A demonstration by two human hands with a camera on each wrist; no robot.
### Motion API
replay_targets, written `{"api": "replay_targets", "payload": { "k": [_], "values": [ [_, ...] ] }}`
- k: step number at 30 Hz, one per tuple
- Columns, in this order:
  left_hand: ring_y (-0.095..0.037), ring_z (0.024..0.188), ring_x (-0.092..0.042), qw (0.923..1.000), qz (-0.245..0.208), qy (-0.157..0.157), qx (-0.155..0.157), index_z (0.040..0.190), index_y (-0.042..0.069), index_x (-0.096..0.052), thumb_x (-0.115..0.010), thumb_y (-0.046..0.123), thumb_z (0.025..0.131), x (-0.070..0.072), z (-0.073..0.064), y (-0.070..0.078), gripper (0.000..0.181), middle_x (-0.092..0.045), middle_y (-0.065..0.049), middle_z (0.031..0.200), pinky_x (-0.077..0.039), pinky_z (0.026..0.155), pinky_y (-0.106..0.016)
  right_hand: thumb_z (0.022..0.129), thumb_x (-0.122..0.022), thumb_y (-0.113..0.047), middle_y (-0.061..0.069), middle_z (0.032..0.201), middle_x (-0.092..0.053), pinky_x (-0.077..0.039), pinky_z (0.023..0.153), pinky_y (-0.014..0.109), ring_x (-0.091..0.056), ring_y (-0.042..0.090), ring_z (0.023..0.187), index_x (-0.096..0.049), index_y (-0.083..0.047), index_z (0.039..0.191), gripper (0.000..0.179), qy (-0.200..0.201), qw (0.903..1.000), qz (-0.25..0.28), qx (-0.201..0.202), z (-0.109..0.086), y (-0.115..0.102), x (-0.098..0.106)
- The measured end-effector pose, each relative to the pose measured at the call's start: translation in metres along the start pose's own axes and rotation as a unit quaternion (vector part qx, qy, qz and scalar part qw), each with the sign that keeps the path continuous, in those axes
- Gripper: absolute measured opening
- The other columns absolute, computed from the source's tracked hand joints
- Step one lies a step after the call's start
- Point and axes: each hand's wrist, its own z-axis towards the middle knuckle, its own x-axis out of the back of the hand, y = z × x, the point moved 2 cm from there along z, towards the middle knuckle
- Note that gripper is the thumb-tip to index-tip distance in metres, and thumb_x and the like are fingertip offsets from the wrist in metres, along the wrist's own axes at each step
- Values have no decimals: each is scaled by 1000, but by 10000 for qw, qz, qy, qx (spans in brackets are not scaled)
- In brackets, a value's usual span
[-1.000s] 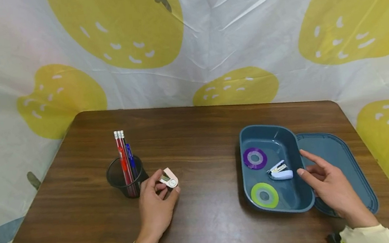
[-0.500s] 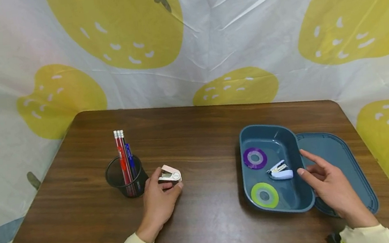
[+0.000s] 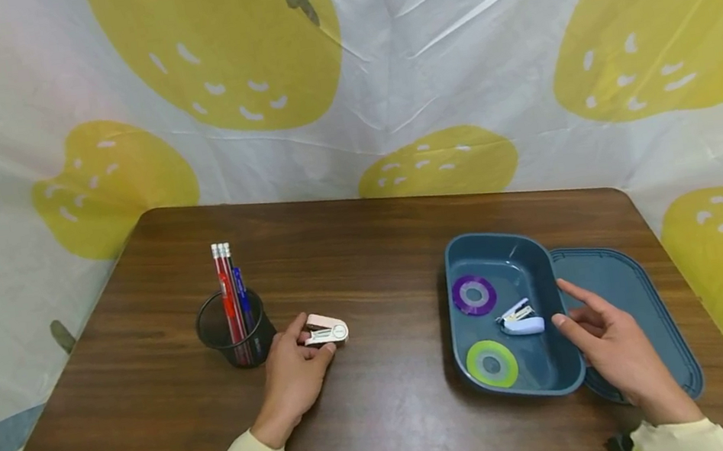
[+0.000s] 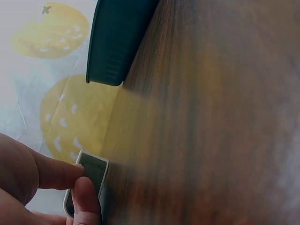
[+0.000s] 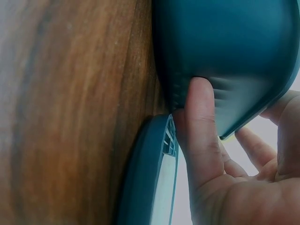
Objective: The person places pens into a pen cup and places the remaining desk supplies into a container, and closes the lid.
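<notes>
My left hand (image 3: 295, 373) pinches a small pink and white mini stapler (image 3: 329, 328) between fingers and thumb, just right of the black pen cup. In the left wrist view, the thumb and a finger lie against the stapler's dark underside (image 4: 93, 169). On the right, my right hand (image 3: 618, 347) holds the near right side of a blue plastic box (image 3: 462, 350), thumb and index fingertip at its rim. One finger presses the outer wall in the right wrist view. A purple tape roll (image 3: 463, 307), a green tape roll (image 3: 508, 376) and a lilac mini stapler (image 3: 524, 326) lie in the box.
The black mesh pen cup (image 3: 212, 327) holds pencils and pens (image 3: 229, 290) at the left. A blue lid (image 3: 628, 296) lies flat right of the box, partly under my right hand. Behind the wooden table (image 3: 352, 257) hangs a fruit-print cloth (image 3: 380, 61).
The pink stapler has turned in my left hand's fingers and shifted slightly right, so its hinged end now points right. The right hand and the box have stayed in place.
</notes>
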Motion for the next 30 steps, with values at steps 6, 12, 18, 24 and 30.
{"api": "replay_targets", "payload": {
  "k": [6,12,18,24,30],
  "values": [
    [-16,86,-69,10000,-31,-61,2,147,0,-58,-81,11,90,-1,1,0,62,-62,-15,113,-51,74,-29,107,-63,-41,22,122,-69,-56,56,30,-64,12,73,-36,-28,166,66,-5,10000,-9,-63,0,0,-1],
    [-16,83,-68,9999,-139,-10,62,143,1,-60,-84,11,88,-1,0,-1,60,-62,-18,117,-51,70,-26,107,-63,-41,22,121,-69,-56,56,30,-63,12,71,-37,-27,166,66,20,10000,-16,-23,0,1,-1],
    [-14,79,-65,9991,-402,-113,77,139,4,-59,-84,10,88,-1,-1,1,57,-70,-20,126,-49,64,-25,107,-63,-40,22,120,-69,-54,54,30,-61,13,67,-37,-27,166,66,26,10000,-18,-17,0,1,-1],
    [-14,82,-62,9992,-378,-106,-59,133,10,-59,-87,11,84,-1,-1,3,56,-78,-11,112,-46,69,-25,107,-63,-41,22,121,-68,-54,55,30,-61,14,69,-36,-28,166,67,12,9999,-47,-136,0,0,-1],
    [-23,103,-73,9986,-495,-126,-149,132,10,-60,-90,10,82,-4,0,3,58,-79,-10,114,-56,87,-34,107,-62,-41,22,123,-68,-54,55,30,-62,15,71,-35,-29,167,67,21,9997,-136,-188,1,0,-2]
  ]
}}
